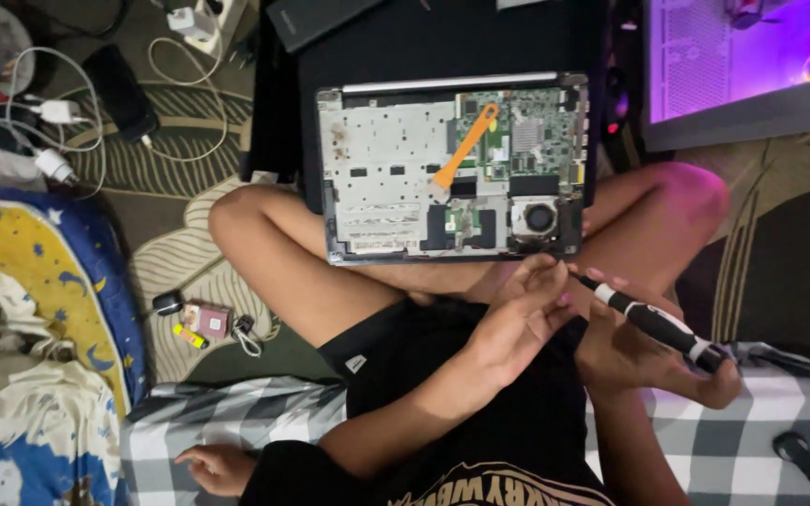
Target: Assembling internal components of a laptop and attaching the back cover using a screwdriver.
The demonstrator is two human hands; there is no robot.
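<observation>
Nearest the camera, a black shirt with pale lettering, cut off at the bottom edge, and a grey-and-white checked cloth under the seated person. A small hand lies on that cloth at lower left; whose it is cannot be told. The right hand is closed round a black-and-white screwdriver, grip end toward the thumb, tip pointing up-left. The left hand is half curled, fingertips pinched at the screwdriver tip; whether a screw or bit sits between them is too small to make out. One dark oblong object lies on the cloth at lower right. Across the crossed legs rests one opened laptop, its bottom cover off, acting as a shallow tray: inside, one green circuit board, one round fan, a pale metal plate, and one orange pry tool lying diagonally on top. On the patterned rug to the left, a cluster of small items: a pink rectangular piece, a yellow bit, a dark round piece. Farther left, a blue-and-yellow blanket, partly cut off. Far top left, white cables with two plugs, one dark phone-like slab. Far top right, a purple-lit screen, cropped.
</observation>
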